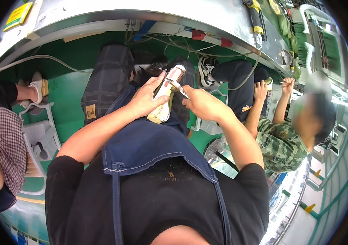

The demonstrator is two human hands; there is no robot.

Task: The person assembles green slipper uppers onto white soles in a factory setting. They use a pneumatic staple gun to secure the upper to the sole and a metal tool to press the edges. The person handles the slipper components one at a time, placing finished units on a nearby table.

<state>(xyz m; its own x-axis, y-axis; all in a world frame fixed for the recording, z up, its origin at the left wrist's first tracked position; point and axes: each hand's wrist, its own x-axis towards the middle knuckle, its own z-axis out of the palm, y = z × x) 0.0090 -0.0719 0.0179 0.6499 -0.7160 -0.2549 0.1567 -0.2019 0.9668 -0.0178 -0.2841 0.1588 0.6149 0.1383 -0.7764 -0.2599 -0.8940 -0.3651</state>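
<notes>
My left hand [147,98] is wrapped round a long, shoe-shaped piece [160,113], pale yellow and white, held over my lap. Its far end is whitish with reddish marks. In my right hand [201,102] is a shiny metal hand tool [177,86], whose bright curved part lies across the middle of the piece. My fingers hide its handle, and I cannot make out its exact kind. Under both hands spreads my dark blue apron [141,143].
A metal-edged workbench [149,12] runs across the front, with a yellow-and-black power tool [256,18] and a yellow packet [17,16] on it. Cables [243,83] hang below. A co-worker in camouflage [282,143] sits at right, another person [8,143] at left by a white chair [39,139].
</notes>
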